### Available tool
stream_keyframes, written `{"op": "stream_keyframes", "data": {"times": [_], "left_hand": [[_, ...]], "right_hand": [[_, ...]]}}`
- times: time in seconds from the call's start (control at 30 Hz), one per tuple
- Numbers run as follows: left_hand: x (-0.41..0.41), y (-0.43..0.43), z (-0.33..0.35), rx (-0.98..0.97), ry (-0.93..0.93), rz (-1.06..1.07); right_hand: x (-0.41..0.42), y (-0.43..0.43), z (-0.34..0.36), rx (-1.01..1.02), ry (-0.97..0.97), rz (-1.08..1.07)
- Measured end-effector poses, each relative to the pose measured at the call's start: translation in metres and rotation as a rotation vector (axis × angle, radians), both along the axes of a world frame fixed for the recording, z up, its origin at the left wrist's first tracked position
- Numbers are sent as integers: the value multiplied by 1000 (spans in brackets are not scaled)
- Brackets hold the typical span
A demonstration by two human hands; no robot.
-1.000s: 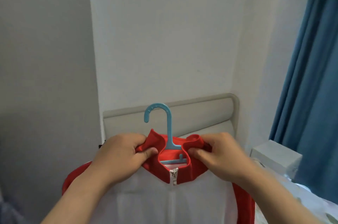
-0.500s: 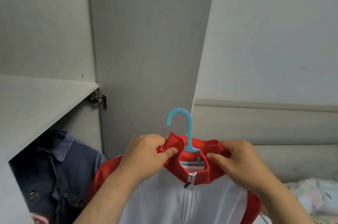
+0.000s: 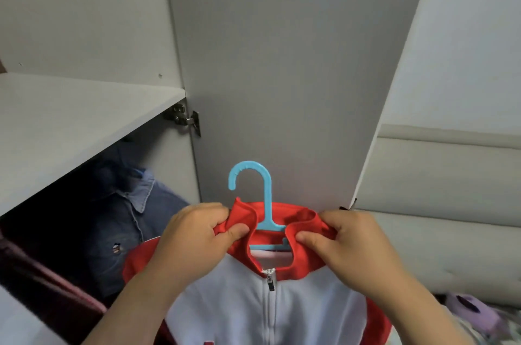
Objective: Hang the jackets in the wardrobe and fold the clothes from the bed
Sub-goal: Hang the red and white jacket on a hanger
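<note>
A denim jacket (image 3: 127, 220) hung lower left beneath the wardrobe shelf (image 3: 70, 124); the open door (image 3: 282, 62) stood centre, headboard (image 3: 437, 175) right. Lower centre, the left hand (image 3: 194, 234) and right hand (image 3: 355, 246) pinched the red-white jacket (image 3: 239, 296) by its collar.

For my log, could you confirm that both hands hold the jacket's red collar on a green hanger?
Not quite: the head view shows the hanger is light blue, not green. The left hand and right hand do hold the red collar of the jacket on it.
</note>
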State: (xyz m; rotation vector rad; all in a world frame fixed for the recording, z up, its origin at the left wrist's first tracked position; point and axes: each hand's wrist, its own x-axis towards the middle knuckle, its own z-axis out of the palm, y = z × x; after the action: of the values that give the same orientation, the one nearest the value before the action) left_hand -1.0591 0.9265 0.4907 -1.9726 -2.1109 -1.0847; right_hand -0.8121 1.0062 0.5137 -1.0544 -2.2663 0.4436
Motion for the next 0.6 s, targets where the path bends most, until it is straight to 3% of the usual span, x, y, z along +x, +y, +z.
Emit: {"op": "stream_keyframes", "data": {"times": [0.2, 0.6], "left_hand": [[-25, -15, -43, 205, 194, 82], [-61, 9, -189, 450, 156, 176]], "right_hand": [[-27, -13, -41, 94, 8, 18], [-84, 11, -153, 386, -67, 17]]}}
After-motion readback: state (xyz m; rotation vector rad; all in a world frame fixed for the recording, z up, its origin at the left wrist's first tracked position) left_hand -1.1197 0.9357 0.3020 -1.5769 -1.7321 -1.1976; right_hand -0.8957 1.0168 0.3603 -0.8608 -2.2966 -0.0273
